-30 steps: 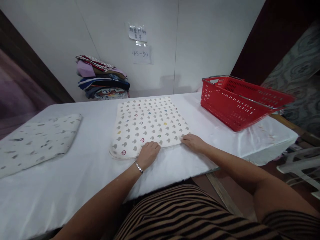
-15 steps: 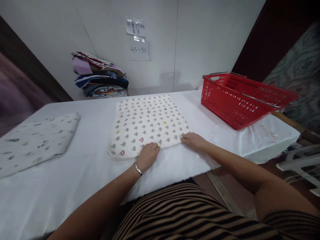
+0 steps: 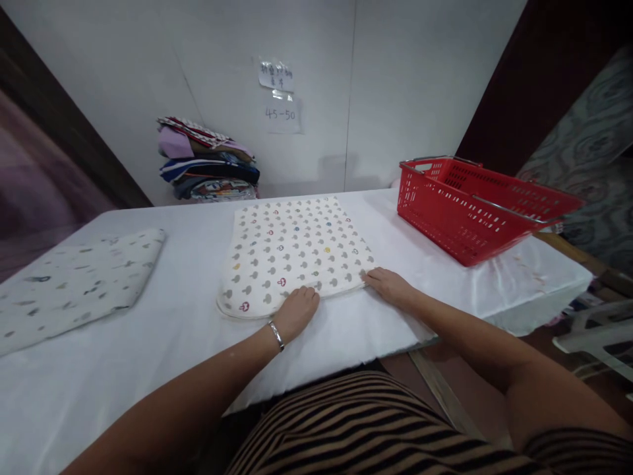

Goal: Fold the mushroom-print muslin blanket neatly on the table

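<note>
Touching the near edge of a flat, cream fabric piece (image 3: 297, 251) with grey mushroom-like motifs at two places

The fabric piece lay spread on a shiny white cloth table cover (image 3: 188, 356), straight in front of the person, with its near left corner rounded and a second edge line just under it, which suggested more than one layer. The bare left hand (image 3: 298, 310), below a silver metal bracelet (image 3: 277, 336), rested palm down with its fingers together over the near edge, around the middle. The bare right hand (image 3: 390, 287) had its fingertips at the near right corner. A stretch of edge ran between them. Both thumbs were hidden, so whether either hand pinched the fabric or merely pressed on it, I could not tell.

The step in hand looked like steadying or straightening that near edge; the surface already appeared quite smooth. The next move seemed to call for a sure hold at both places, layers kept together and the pull even, since the rounded left corner had no hand on it and could have slipped out of line.

Well apart on the left lay an off-white, leaf-printed folded cloth (image 3: 89, 284); to the right stood a red perforated plastic basket (image 3: 445, 221) with metal handles.
</note>
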`<state>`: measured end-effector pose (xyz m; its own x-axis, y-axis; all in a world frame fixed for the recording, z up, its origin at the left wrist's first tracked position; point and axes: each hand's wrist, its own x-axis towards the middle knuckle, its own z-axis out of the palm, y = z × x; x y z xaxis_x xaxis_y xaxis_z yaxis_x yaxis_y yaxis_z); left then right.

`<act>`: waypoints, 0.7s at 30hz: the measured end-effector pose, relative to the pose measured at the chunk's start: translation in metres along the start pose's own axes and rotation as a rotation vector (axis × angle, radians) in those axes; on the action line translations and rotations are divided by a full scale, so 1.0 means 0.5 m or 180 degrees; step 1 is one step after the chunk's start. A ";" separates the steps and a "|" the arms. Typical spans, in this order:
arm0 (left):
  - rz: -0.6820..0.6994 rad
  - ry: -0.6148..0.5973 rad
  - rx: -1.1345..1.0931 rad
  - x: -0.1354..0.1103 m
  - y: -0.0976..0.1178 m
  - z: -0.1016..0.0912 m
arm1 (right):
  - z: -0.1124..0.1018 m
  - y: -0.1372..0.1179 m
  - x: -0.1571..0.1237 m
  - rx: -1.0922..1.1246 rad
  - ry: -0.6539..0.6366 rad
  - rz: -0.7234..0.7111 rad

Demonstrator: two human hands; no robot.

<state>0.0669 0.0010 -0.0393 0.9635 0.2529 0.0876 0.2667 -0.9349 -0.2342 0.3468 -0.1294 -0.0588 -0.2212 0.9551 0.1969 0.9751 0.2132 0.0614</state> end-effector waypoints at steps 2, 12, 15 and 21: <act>-0.0028 0.0057 -0.0022 0.001 -0.001 0.009 | 0.003 0.002 0.000 0.0017 0.0014 0.0017; -0.0335 0.0336 -0.0510 0.005 -0.028 0.028 | -0.030 0.012 0.020 -0.0112 0.0062 0.0155; -0.0088 0.0271 -0.0544 0.000 -0.031 0.033 | -0.036 0.010 0.018 -0.0019 -0.0177 0.0048; -0.0090 0.0233 -0.0487 -0.009 -0.022 0.034 | -0.028 0.000 0.009 0.0174 -0.0329 0.0024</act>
<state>0.0600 0.0146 -0.0534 0.9500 0.2659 0.1636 0.2816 -0.9561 -0.0809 0.3458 -0.1281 -0.0442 -0.2138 0.9723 0.0950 0.9768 0.2142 0.0061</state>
